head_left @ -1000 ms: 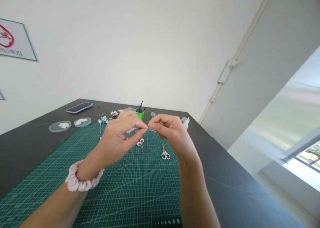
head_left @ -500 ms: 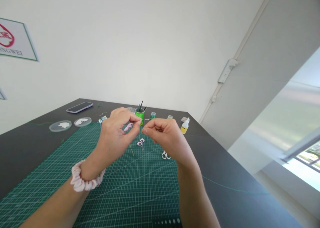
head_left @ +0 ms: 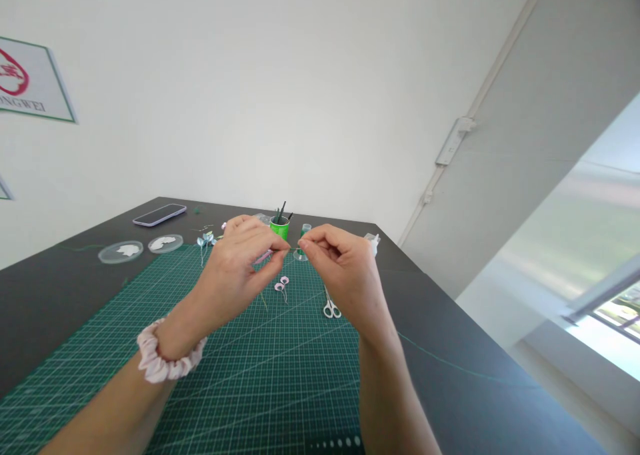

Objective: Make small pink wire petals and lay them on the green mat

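Observation:
Over the green cutting mat (head_left: 280,375), my two hands are raised with their fingertips a short way apart. Thumb and forefinger of my left hand (head_left: 243,252) are pinched together; a pale scrunchie (head_left: 170,362) circles that wrist. My right hand (head_left: 343,262) pinches too, its other fingers curled in. A very fine strand (head_left: 294,248), thread or wire, seems to span the gap between both pinches. Partly hidden behind my left fingers is a pink object (head_left: 263,257). Below the hands lie two small pink loops with thin stems (head_left: 282,284). White-handled scissors (head_left: 331,310) rest by my right wrist.
Behind my hands stand a green cup with dark tools (head_left: 279,228) and a small green container (head_left: 305,229). A white bottle (head_left: 374,244) is mostly hidden. Leftward are blue flower-like pieces (head_left: 206,239), two clear dishes (head_left: 107,255) holding white pieces, and a phone (head_left: 160,214).
Both hands have shifted slightly right, and my right hand now covers most of the white bottle. More of the blue pieces shows beside my left hand. The fingertips stay pinched.

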`<state>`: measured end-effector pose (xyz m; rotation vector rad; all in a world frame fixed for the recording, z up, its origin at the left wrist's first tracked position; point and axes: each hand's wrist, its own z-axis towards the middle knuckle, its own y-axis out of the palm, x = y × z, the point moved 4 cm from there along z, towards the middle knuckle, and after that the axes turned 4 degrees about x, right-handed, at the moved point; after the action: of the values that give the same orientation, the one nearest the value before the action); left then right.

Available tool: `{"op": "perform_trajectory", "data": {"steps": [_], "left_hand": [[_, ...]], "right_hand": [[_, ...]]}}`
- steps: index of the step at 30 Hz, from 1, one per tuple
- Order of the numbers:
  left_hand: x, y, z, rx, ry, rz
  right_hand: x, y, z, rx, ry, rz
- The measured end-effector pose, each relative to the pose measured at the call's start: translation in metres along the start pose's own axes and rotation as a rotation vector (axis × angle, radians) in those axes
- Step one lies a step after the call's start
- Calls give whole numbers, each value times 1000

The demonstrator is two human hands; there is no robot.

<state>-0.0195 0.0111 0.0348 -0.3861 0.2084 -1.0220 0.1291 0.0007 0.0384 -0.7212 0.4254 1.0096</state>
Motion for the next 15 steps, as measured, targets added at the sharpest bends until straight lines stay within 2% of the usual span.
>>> {"op": "perform_trajectory", "data": {"steps": [3, 9, 15], "left_hand": [[1, 1, 0, -40, 20, -50], [1, 4, -1, -76, 65, -99], [2, 1, 0, -38, 1, -218]], "right_hand": [[3, -1, 2, 11, 5, -1], [11, -1, 5, -82, 109, 147], [16, 2, 6, -173, 205, 335]]}}
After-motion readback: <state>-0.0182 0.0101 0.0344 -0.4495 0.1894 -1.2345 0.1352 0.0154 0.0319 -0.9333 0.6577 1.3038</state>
